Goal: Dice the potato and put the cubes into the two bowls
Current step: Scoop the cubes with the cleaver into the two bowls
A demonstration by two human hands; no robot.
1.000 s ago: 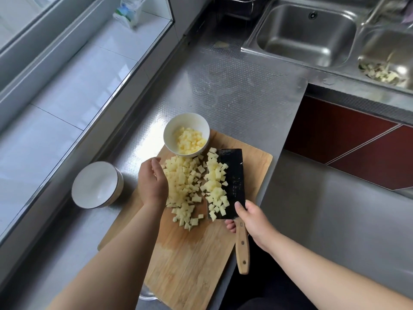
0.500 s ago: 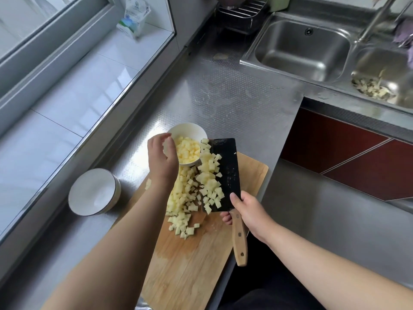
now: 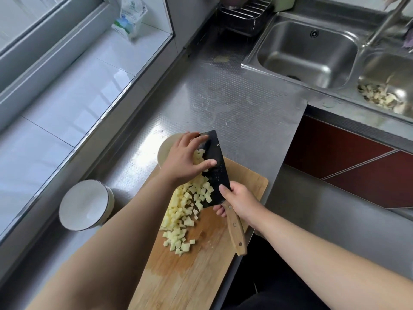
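My right hand [image 3: 240, 201] grips the wooden handle of a black cleaver [image 3: 215, 166], whose blade is raised and tilted over a white bowl [image 3: 164, 151] at the far end of the wooden cutting board [image 3: 194, 269]. My left hand [image 3: 185, 158] lies flat against the blade with fingers spread, over potato cubes on it, and hides most of that bowl. A pile of diced potato [image 3: 182, 217] lies on the board below the blade. A second white bowl [image 3: 86, 204], with nothing in it, stands on the counter left of the board.
The board lies on a steel counter [image 3: 228, 104] whose edge drops off to the right. A double sink [image 3: 308, 52] is at the back right, with peelings [image 3: 380, 97] in its right basin. A dish rack [image 3: 242, 13] and a white packet [image 3: 130, 20] stand farther back.
The cleaver has risen from the board with cubes on its blade and moved over the far bowl. My left hand moved from the pile up onto the blade.
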